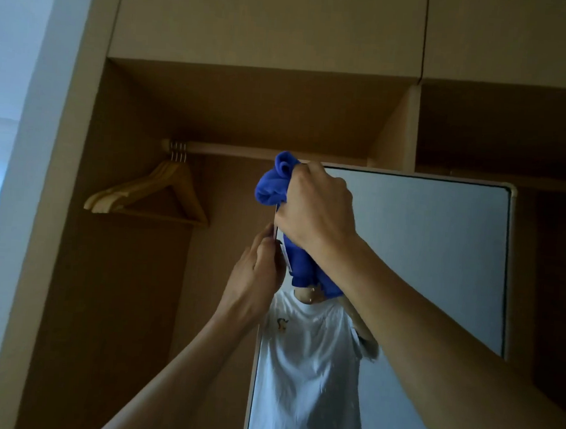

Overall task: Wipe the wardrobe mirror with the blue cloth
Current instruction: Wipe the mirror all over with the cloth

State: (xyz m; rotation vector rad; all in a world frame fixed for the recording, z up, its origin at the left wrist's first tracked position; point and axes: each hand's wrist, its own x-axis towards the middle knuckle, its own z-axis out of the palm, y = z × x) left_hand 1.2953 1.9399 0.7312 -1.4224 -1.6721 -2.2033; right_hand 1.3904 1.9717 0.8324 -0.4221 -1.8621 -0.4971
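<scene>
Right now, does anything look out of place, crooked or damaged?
Nothing stands out. The mirror looks whole; the right hand grips the blue cloth at its top left corner, the left hand holds its left edge. The wooden hangers hang neatly on the rail.

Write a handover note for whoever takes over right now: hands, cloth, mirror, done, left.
Right hand grips the bunched blue cloth at the top left corner of the mirror.
Left hand holds the mirror's left edge just below it.
Done: cloth is up at the corner; no telling how much glass is wiped.
Left: probably wiping across and down the glass.
</scene>
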